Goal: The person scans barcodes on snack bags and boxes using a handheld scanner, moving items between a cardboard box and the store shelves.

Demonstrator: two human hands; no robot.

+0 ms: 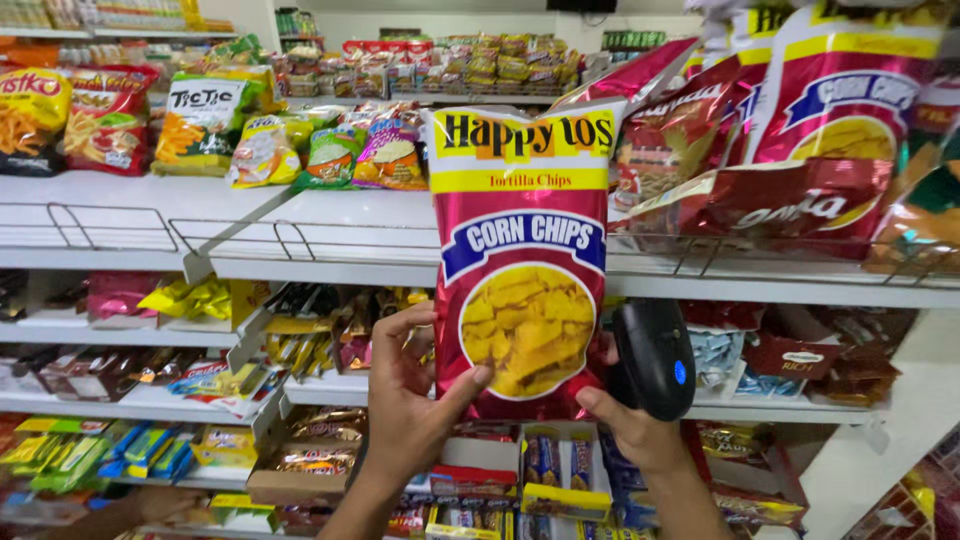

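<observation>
Gripping the red corn chips bag (520,250) upright in my left hand (405,400), right hand (640,425) clasps a black barcode scanner (655,355) just beside its lower edge, mid-scan.

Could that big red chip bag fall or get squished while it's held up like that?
Maybe. The left hand pinches only the bottom of the tall red chip bag, so its top could flop over. Squeezing harder might crush the chips. The right hand holds a black scanner right beside the bag, so a bump could knock it. More bags lean at the shelf edge nearby and might slide.
</observation>
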